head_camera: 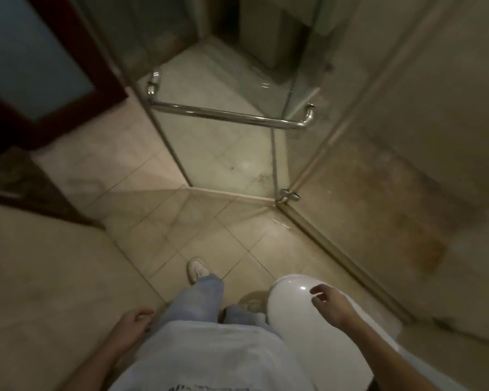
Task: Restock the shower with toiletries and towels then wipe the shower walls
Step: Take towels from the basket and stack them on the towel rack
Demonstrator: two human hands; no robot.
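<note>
Small bathroom w/ beige tiled floor is filling the view, light is running dim. Far left, a wooden door w/ frosted pane is edging the frame. The left hand is hanging by the hip, fingers loosely curled, gripping nothing, prob. just idling at the person's side. A shoe is pointing toward the shower, so I'm guessing the person is heading that way. Centre: the shower's glass door is facing the person, its chrome bar handle sitting on the near side, the obvious grab point for getting in. Beyond the glass, the shower walls are showing brownish staining low down, hence the wipe. Toiletries and towels aren't showing anywhere, not in either hand, not inside the stall as far as visible. Right: the right hand is hovering over a white toilet, fingers relaxed and empty; can't tell if it's touching.
</note>
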